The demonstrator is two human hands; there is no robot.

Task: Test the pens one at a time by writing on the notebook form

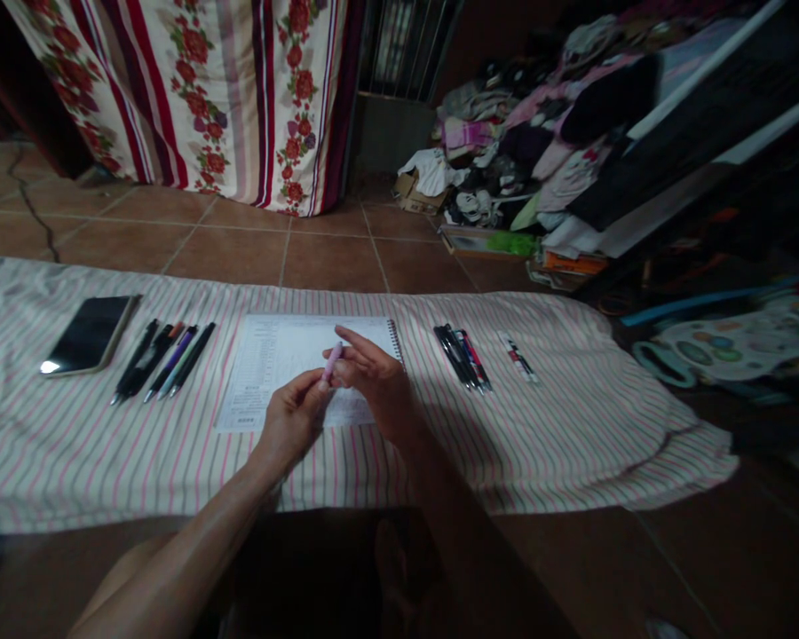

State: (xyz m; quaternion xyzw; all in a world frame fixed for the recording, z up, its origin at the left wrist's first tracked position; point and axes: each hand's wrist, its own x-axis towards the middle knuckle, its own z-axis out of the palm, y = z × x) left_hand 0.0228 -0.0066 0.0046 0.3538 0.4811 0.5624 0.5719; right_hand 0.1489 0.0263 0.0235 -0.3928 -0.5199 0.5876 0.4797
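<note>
Over the spiral-bound notebook (293,346), a slim pink pen (333,360) is held slantwise between my two hands. The fingertips of my left hand (294,415) pinch its lower end. My right hand (376,382) grips it with thumb and fingers, one finger stretched out towards the top of the page. Part of the pen is hidden by the fingers, so its tip cannot be made out. Printed text runs down the left side of the notebook page.
Several pens (163,362) and a smartphone (91,333) lie to the left on the striped cloth (539,453). On the right are more pens (462,359) and a white correction-pen-like item (518,357). Beyond stand a floral curtain (233,98) and a heap of clothes (512,133).
</note>
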